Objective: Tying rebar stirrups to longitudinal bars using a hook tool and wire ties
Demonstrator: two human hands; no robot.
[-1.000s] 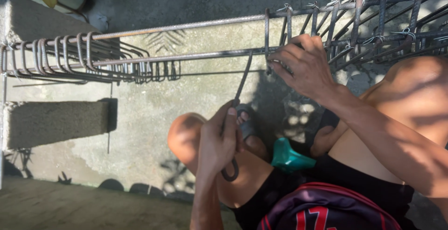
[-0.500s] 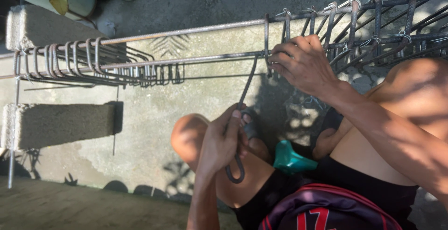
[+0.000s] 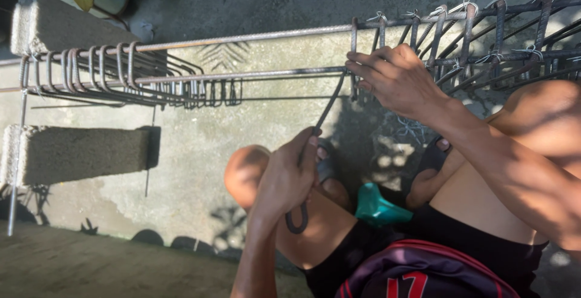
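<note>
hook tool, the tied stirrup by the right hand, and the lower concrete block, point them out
hook tool (image 3: 327,107), head view, on its slanted shaft
stirrup (image 3: 354,38), head view, upper bar
concrete block (image 3: 78,153), head view, top face

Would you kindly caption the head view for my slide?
Left hand holds a hooked tying tool while right hand grips a stirrup on the rebar cage.

two concrete blocks, two hands
</note>
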